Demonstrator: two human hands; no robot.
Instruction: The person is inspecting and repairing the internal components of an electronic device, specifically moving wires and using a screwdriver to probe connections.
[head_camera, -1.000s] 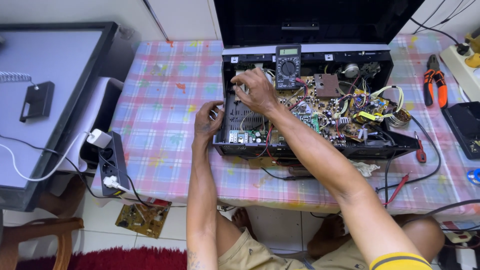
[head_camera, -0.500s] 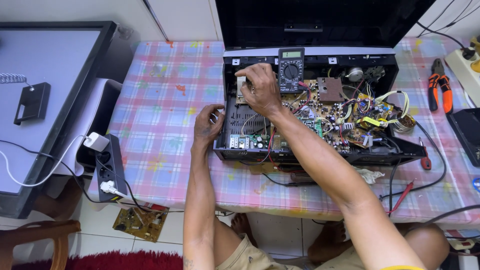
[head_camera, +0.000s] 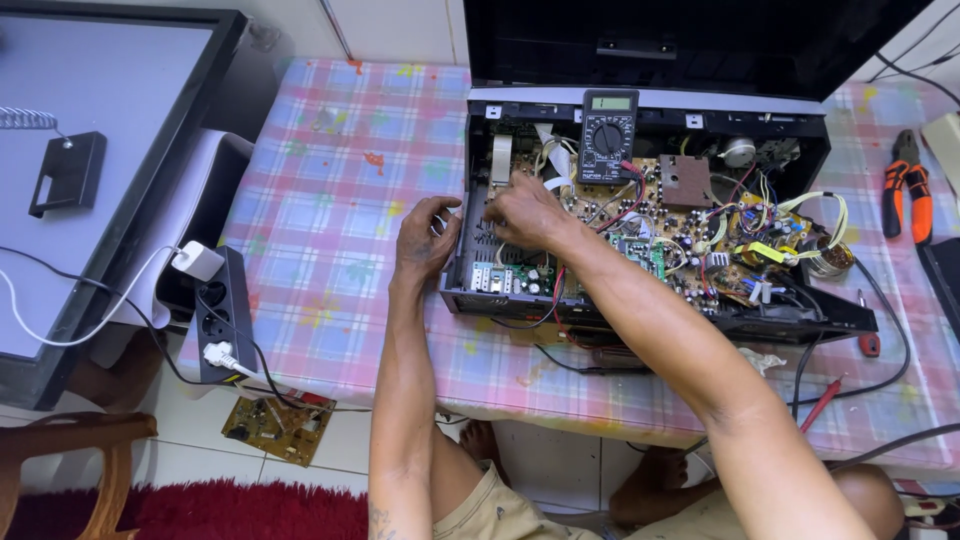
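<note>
Currently both hands are at the left end of the opened black device chassis (head_camera: 760, 322), which sits on the bench (head_camera: 330, 250) with its checked pink-and-blue cloth, right of centre. Lid is tipped up at the far side.

Left hand (head_camera: 425, 238): fingers curled loosely, resting against the outer left wall of the chassis, gripping its edge. Not pinching anything I can make out.

Right hand (head_camera: 528, 212): reaching across inside the chassis, fingers bunched together and pressed down on the left part of the circuit board (head_camera: 690, 235), near the white ribbon cable (head_camera: 501, 158). Can't tell whether it pinches a part; fingertips are hidden by the hand itself.

Around it:
- Black digital multimeter (head_camera: 607, 135) lies on the far edge of the chassis, just beyond the right hand, its leads running down into the board.
- Board is dense with coloured wires and a yellow-taped coil toward the right.
- Orange-handled pliers (head_camera: 908, 185) on the bench at far right, well apart from the hands.
- Red-handled screwdriver (head_camera: 868, 335) just beside the near right corner of the chassis.
- Black power strip (head_camera: 222, 315) with a white plug hangs at the bench's left edge.
- Loose small circuit board (head_camera: 278, 430) on the floor below it.
</note>
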